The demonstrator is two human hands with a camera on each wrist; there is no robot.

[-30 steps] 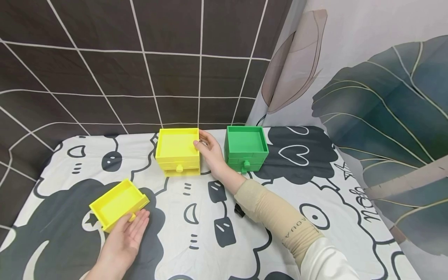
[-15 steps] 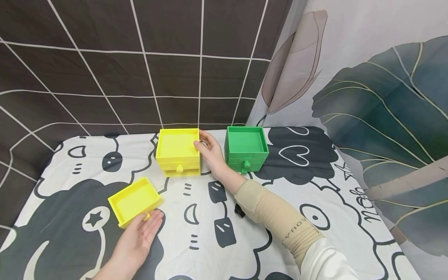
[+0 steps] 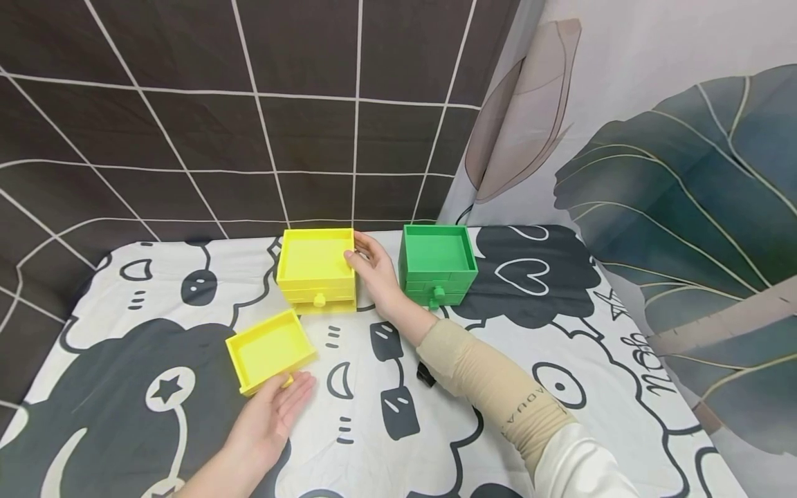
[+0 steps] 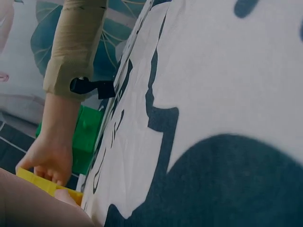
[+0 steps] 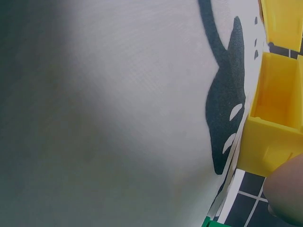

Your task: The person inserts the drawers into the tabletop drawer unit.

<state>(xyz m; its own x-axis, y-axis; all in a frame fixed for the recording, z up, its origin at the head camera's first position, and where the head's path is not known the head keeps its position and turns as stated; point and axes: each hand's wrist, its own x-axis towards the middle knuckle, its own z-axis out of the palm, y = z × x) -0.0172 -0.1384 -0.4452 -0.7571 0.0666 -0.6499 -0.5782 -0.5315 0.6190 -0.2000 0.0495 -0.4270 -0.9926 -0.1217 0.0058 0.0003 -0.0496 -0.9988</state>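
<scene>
My left hand (image 3: 268, 418) holds a small yellow drawer (image 3: 270, 349) by its front, the thumb at the front edge and the fingers by the knob (image 3: 288, 380). The drawer is tilted sideways over the sheet, its inside bare. Behind it stands a yellow mini drawer cabinet (image 3: 305, 285) with an open-topped tray, a knobbed upper drawer and an open lower slot. My right hand (image 3: 380, 277) grips the cabinet's right side, thumb over the top rim. In the right wrist view the cabinet's hollow slot (image 5: 279, 94) faces the held drawer (image 5: 283, 23).
A green drawer cabinet (image 3: 438, 259) with knobs stands just right of my right hand. The cartoon-print sheet (image 3: 498, 429) covers the surface. A dark gridded cloth (image 3: 311, 138) hangs behind, and a leaf-print curtain (image 3: 685, 173) hangs at the right.
My left hand has carried the yellow drawer rightward, closer to the yellow cabinet's front, and turned it more in line with it. My right hand and both cabinets have stayed put.
</scene>
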